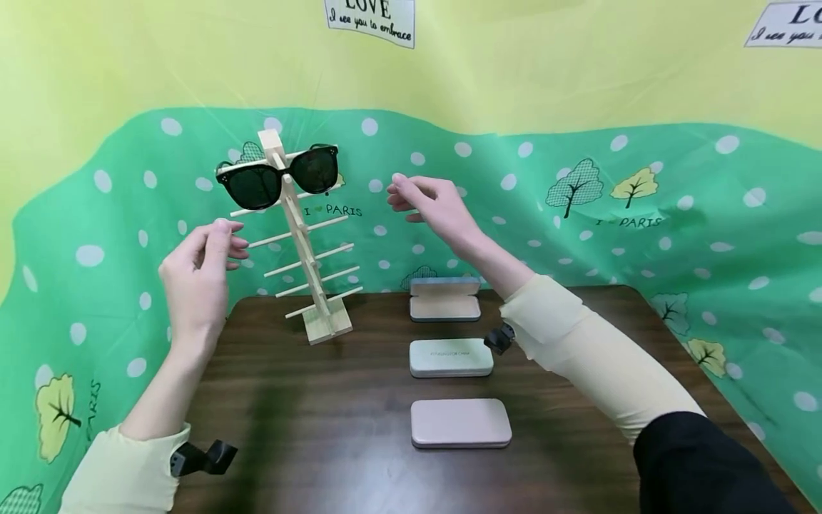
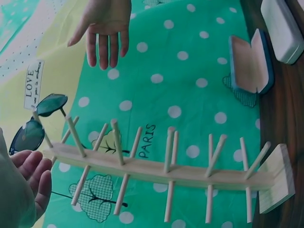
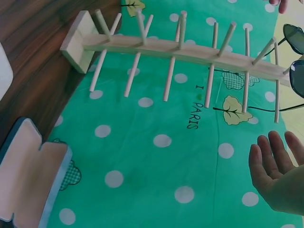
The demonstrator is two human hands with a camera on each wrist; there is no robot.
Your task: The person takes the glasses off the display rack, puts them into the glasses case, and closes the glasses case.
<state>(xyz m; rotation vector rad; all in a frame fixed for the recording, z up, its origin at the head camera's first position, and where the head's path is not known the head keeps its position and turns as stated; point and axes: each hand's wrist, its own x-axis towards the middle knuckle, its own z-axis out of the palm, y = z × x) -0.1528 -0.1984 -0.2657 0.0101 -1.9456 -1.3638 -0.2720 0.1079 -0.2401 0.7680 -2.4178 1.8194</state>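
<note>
Black sunglasses (image 1: 313, 170) with dark lenses rest on the top pegs of a wooden display stand (image 1: 302, 235), which leans slightly on the table. My left hand (image 1: 200, 275) is raised beside the stand, just below the left lens, fingers loosely bent and holding nothing. To the right of the stand, apart from it, my right hand (image 1: 437, 207) hangs in the air with relaxed fingers and nothing in them. Both wrist views show the lower pegs bare; in the right wrist view the sunglasses (image 3: 297, 78) are cut off by the frame's edge.
An open glasses case (image 1: 445, 308) with a blue edge stands at the table's back. Before it lie a shut pale green case (image 1: 451, 358) and, nearer, a shut pinkish case (image 1: 461, 424). A dotted green cloth (image 1: 514, 221) hangs behind the dark wooden table (image 1: 334, 442).
</note>
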